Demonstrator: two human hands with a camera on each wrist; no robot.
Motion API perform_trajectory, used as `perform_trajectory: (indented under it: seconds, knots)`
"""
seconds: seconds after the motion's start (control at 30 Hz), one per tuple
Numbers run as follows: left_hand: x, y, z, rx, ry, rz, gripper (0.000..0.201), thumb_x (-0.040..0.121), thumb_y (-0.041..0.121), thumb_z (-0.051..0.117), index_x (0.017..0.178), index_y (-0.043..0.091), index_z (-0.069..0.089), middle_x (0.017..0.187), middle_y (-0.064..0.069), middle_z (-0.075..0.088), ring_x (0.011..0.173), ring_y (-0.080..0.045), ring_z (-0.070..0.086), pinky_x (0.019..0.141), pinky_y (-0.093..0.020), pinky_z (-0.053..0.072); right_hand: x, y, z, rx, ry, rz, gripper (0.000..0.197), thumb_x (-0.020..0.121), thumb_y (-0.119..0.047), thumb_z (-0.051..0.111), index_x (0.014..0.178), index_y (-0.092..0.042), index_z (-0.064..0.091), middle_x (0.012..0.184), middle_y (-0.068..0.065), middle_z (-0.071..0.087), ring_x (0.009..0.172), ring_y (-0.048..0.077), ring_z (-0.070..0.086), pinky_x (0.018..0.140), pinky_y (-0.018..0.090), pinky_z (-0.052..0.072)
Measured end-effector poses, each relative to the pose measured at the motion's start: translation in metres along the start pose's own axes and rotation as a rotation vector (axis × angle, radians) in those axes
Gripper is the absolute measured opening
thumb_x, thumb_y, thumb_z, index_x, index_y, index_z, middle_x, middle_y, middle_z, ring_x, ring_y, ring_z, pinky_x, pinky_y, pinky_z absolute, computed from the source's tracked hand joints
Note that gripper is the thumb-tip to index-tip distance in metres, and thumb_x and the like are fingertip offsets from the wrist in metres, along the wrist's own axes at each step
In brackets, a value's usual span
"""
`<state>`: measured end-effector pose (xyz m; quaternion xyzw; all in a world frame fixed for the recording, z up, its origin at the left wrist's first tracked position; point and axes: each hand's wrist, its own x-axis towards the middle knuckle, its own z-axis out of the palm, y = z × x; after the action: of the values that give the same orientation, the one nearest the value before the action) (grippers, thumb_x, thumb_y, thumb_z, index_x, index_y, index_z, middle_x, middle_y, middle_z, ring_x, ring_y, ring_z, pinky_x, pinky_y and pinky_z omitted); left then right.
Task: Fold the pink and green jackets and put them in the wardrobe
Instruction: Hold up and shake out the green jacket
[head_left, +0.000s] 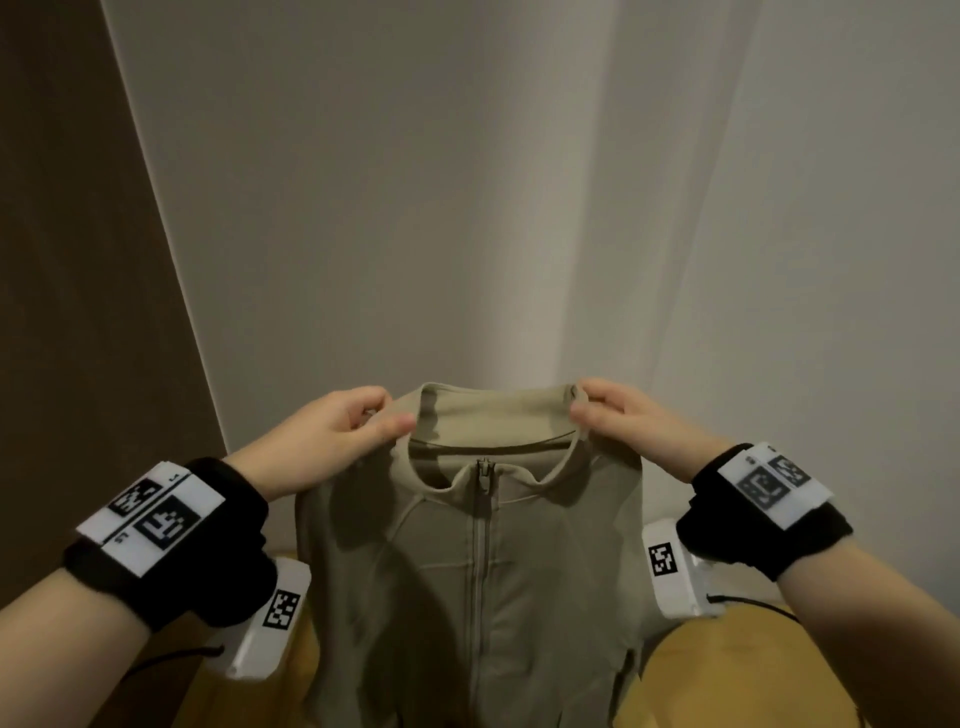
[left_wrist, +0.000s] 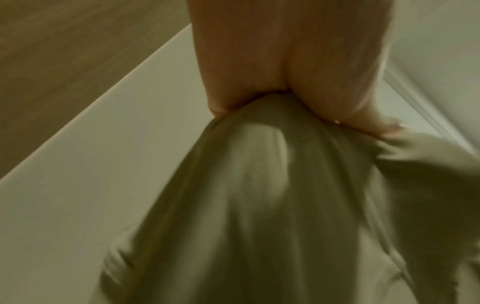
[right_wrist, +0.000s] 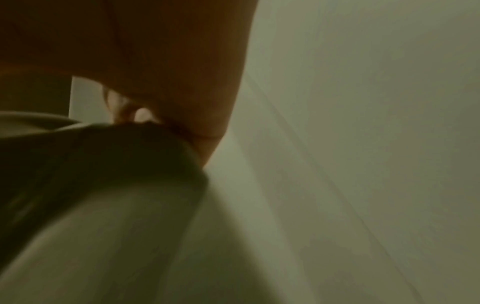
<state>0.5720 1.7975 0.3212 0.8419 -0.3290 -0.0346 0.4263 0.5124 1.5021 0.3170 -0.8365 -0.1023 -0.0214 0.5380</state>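
Note:
A pale green zip-up jacket (head_left: 483, 571) hangs in the air in front of me, zipper side facing me and closed up to the collar. My left hand (head_left: 384, 415) pinches its left shoulder by the collar. My right hand (head_left: 584, 405) pinches the right shoulder at the same height. The left wrist view shows the left hand (left_wrist: 259, 107) gripping bunched green fabric (left_wrist: 259, 205), blurred. In the right wrist view the right hand (right_wrist: 166, 115) holds dark folds of the jacket (right_wrist: 103, 185). The pink jacket is out of sight.
White wall panels (head_left: 467, 182) stand right behind the jacket. A brown wooden panel (head_left: 67, 260) runs down the left side. A yellow-tan surface (head_left: 717, 670) lies below the jacket on both sides.

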Motion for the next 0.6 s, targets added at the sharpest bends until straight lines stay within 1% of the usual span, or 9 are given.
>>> perform_trajectory:
  seconds: [0.1, 0.17, 0.23, 0.3, 0.37, 0.4, 0.47, 0.53, 0.6]
  knots:
    - [-0.003, -0.005, -0.011, 0.029, -0.135, -0.007, 0.051, 0.054, 0.049, 0.073, 0.086, 0.013, 0.057, 0.073, 0.002, 0.065, 0.064, -0.005, 0.057, 0.061, -0.022, 0.045, -0.003, 0.012, -0.010, -0.169, -0.142, 0.063, 0.030, 0.069, -0.029, 0.079, 0.096, -0.024, 0.067, 0.097, -0.006, 0.072, 0.092, 0.006, 0.066, 0.082, 0.014, 0.050]
    - [0.000, -0.008, -0.013, 0.137, -0.122, -0.005, 0.048, 0.050, 0.051, 0.074, 0.084, 0.020, 0.057, 0.072, 0.004, 0.065, 0.063, -0.001, 0.057, 0.062, -0.020, 0.045, 0.000, 0.020, -0.008, -0.343, -0.072, 0.097, 0.006, 0.077, -0.030, 0.073, 0.077, -0.027, 0.068, 0.079, -0.008, 0.070, 0.073, 0.003, 0.063, 0.069, 0.011, 0.048]
    - [0.005, -0.009, -0.013, 0.179, -0.078, -0.001, 0.046, 0.051, 0.053, 0.071, 0.080, 0.021, 0.057, 0.071, 0.004, 0.062, 0.062, -0.002, 0.055, 0.060, -0.020, 0.043, 0.003, 0.030, -0.006, -0.376, 0.017, 0.102, 0.021, 0.084, -0.032, 0.065, 0.066, -0.022, 0.063, 0.064, -0.010, 0.062, 0.060, 0.000, 0.055, 0.059, 0.012, 0.044]
    - [0.006, -0.009, -0.015, 0.175, -0.091, -0.025, 0.044, 0.052, 0.053, 0.071, 0.081, 0.022, 0.058, 0.075, 0.004, 0.063, 0.066, -0.005, 0.056, 0.061, -0.020, 0.044, 0.004, 0.036, -0.003, -0.310, 0.063, 0.108, 0.028, 0.089, -0.035, 0.056, 0.075, -0.013, 0.067, 0.071, -0.007, 0.066, 0.068, 0.002, 0.057, 0.068, 0.018, 0.045]
    - [0.006, -0.011, -0.018, 0.249, -0.168, -0.079, 0.040, 0.057, 0.048, 0.077, 0.084, 0.025, 0.059, 0.080, 0.009, 0.063, 0.073, -0.004, 0.058, 0.063, -0.016, 0.044, 0.002, 0.042, -0.001, -0.224, 0.077, 0.117, 0.031, 0.091, -0.038, 0.052, 0.074, -0.019, 0.071, 0.073, -0.008, 0.069, 0.068, -0.001, 0.060, 0.069, 0.016, 0.045]
    - [0.006, -0.013, -0.019, 0.337, -0.207, -0.096, 0.036, 0.062, 0.041, 0.081, 0.087, 0.026, 0.059, 0.082, 0.012, 0.063, 0.076, -0.003, 0.057, 0.064, -0.015, 0.043, 0.001, 0.044, -0.001, -0.212, 0.093, 0.119, 0.034, 0.090, -0.039, 0.052, 0.064, -0.025, 0.070, 0.062, -0.013, 0.066, 0.059, -0.004, 0.057, 0.060, 0.011, 0.043]
    - [0.005, -0.020, -0.019, 0.504, -0.221, -0.092, 0.026, 0.072, 0.021, 0.078, 0.091, 0.023, 0.061, 0.085, 0.013, 0.061, 0.080, -0.007, 0.056, 0.065, -0.018, 0.041, -0.001, 0.046, -0.002, -0.204, 0.117, 0.132, 0.034, 0.084, -0.039, 0.059, 0.055, -0.022, 0.061, 0.048, -0.015, 0.056, 0.046, -0.004, 0.049, 0.048, 0.009, 0.036]
    - [0.004, -0.027, -0.019, 0.558, -0.137, -0.079, 0.019, 0.080, 0.004, 0.063, 0.095, 0.017, 0.063, 0.089, 0.003, 0.063, 0.085, -0.015, 0.055, 0.067, -0.023, 0.038, -0.005, 0.045, -0.004, -0.148, 0.075, 0.139, 0.022, 0.074, -0.035, 0.069, 0.065, -0.018, 0.058, 0.054, -0.012, 0.061, 0.050, 0.000, 0.055, 0.048, 0.011, 0.041]
    - [0.001, -0.033, -0.019, 0.559, 0.006, -0.085, 0.019, 0.086, 0.002, 0.055, 0.099, 0.013, 0.065, 0.095, -0.003, 0.061, 0.089, -0.019, 0.053, 0.069, -0.024, 0.034, -0.010, 0.044, -0.006, -0.159, -0.010, 0.138, 0.019, 0.067, -0.026, 0.078, 0.078, -0.020, 0.063, 0.067, -0.011, 0.069, 0.061, -0.003, 0.063, 0.057, 0.009, 0.047]
